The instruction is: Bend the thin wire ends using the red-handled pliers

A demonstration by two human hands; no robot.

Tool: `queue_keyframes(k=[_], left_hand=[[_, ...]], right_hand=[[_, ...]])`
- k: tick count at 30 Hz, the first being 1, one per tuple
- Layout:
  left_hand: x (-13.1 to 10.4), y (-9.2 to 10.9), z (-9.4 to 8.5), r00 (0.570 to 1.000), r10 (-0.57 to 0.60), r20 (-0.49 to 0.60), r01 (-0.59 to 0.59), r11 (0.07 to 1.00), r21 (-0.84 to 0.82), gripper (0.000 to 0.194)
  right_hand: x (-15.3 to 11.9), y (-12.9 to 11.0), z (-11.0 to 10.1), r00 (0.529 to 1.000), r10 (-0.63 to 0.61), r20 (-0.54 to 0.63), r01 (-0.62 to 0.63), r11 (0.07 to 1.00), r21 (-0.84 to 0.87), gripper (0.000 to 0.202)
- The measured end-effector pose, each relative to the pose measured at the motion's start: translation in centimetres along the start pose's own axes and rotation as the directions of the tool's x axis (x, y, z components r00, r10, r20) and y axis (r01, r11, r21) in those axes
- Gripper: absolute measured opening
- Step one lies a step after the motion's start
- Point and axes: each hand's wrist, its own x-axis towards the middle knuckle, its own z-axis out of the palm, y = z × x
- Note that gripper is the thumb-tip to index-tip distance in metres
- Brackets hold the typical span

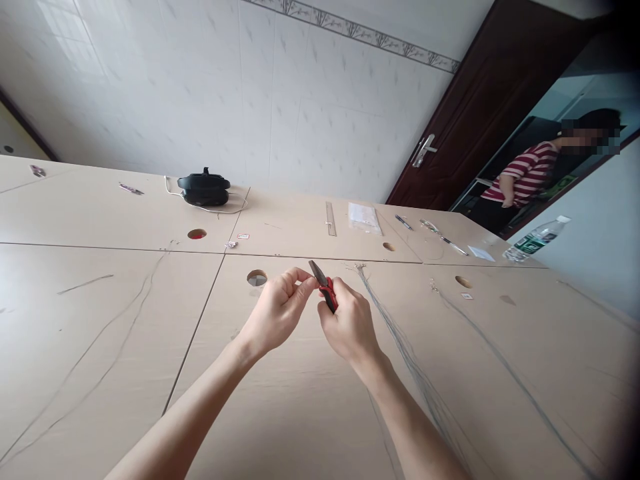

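Red-handled pliers [327,293] sit in my right hand [353,320], their dark jaws pointing up and to the left. My left hand [280,303] is closed in a pinch right beside the jaws, its fingertips close to the tool. Whatever lies between those fingertips is too small to make out. Just right of my right hand, a bundle of thin grey strands [400,340] with small ends runs down the table under my forearm. A second bundle of strands [505,360] lies farther right.
Loose strands [133,317] lie at the left. Along the back are a black device [204,189] with a white cable, a ruler [331,219], a plastic packet [365,218], pens [404,222] and a water bottle [537,240]. The table [280,413] has round holes. A person [525,173] stands by the door [465,100].
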Motion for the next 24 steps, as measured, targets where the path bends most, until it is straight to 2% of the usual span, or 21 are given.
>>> queue_keyframes(k=[6,15,24], left_hand=[[-0.1,-0.4,-0.5,1.0,0.018,0.024,-0.02,0.998,0.051,0.028],[0.3,-1.4,-0.2,0.998,0.045,-0.039,-0.042,0.996,0.073,0.023],[0.4,-1.5,0.1,0.996,0.051,-0.076,-0.049,0.998,0.033,0.026]], right_hand=[[0.1,0.1,-0.1,1.0,0.001,-0.002,-0.001,1.0,-0.015,0.013],[0.3,0.4,-0.1,0.999,0.041,0.026,-0.04,0.999,-0.012,0.011],[0.4,0.6,-0.1,0.997,0.065,0.038,-0.064,0.998,-0.003,0.011]])
